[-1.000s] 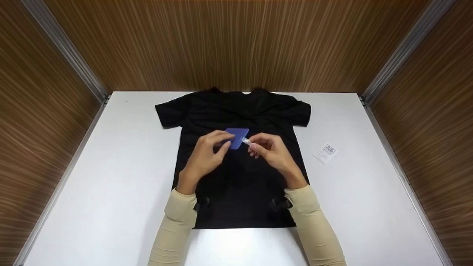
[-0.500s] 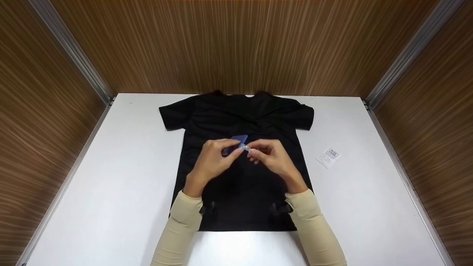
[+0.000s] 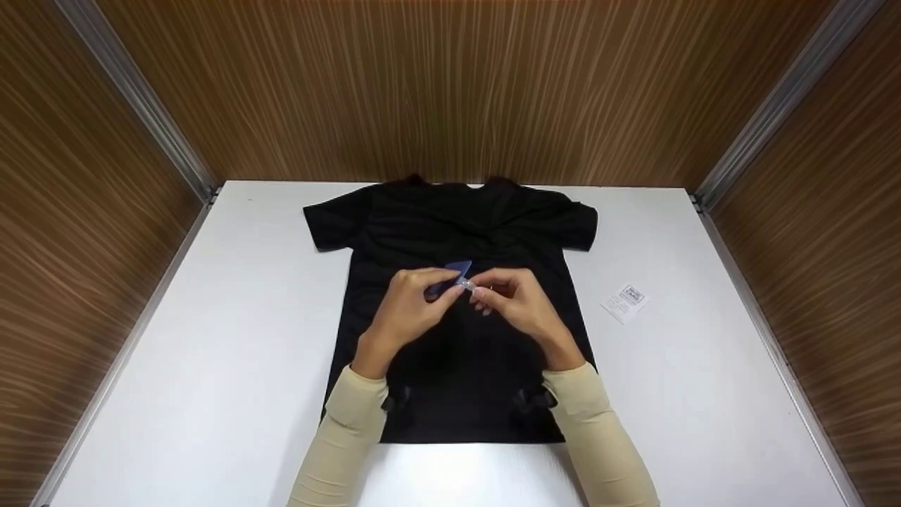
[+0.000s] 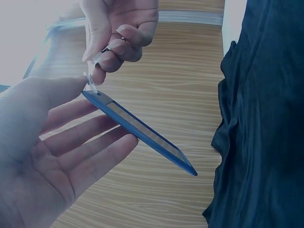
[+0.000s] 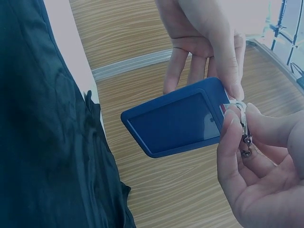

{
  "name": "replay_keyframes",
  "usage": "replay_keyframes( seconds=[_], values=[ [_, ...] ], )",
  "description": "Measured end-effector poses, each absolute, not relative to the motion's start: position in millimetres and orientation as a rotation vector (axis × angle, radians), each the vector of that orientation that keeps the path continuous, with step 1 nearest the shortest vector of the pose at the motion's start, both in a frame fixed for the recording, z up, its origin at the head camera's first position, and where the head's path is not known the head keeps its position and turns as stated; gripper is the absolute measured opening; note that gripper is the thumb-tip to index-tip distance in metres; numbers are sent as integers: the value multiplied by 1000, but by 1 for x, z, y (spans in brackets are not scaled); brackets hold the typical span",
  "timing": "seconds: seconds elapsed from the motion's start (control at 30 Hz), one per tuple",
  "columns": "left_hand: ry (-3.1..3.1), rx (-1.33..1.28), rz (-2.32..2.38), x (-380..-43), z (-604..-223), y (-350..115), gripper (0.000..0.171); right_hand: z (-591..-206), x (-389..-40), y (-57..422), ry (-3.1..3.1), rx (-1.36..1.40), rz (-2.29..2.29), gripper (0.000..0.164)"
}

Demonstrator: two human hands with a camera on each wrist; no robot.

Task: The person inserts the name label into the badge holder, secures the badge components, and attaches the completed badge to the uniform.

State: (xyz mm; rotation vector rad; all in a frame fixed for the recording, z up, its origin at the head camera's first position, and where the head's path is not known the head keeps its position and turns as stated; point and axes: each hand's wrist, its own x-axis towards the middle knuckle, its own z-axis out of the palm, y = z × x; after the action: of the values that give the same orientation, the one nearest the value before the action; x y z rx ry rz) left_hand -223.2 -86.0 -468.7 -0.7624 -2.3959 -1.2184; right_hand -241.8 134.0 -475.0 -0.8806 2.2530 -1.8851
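A blue badge holder [image 3: 460,267] is held up above the black T-shirt [image 3: 471,366]. My left hand [image 3: 412,306] pinches its end between thumb and fingertips. In the right wrist view the badge holder [image 5: 173,121] shows a framed rectangular window, while the left wrist view has it almost edge-on. A clear strap clip [image 3: 467,284] with small metal parts sits at that same end. Thumb and index finger of my right hand [image 3: 517,303] pinch the strap clip [image 5: 243,121], covering part of it. Both hands nearly meet there.
A white printed card [image 3: 626,303] lies on the white table [image 3: 704,394], right of the T-shirt. Wood-grain panels [image 3: 450,91] with metal corner rails enclose the back and sides.
My left hand has shifted right, its fingertips now close to the clip end, and the badge holder has tilted so less of its face shows. My right hand keeps its pinch on the clip.
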Motion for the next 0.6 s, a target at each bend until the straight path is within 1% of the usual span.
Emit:
replay_keyframes(
  seconds=[0.3,0.6],
  values=[
    [-2386,-782,-1269,-224,-471,-83,27,-474,-241,133,2256,-856,-1868,16],
    [-2389,-772,-1238,-224,-471,-83,27,-474,-241,133,2254,-853,-1863,16]
  ],
)
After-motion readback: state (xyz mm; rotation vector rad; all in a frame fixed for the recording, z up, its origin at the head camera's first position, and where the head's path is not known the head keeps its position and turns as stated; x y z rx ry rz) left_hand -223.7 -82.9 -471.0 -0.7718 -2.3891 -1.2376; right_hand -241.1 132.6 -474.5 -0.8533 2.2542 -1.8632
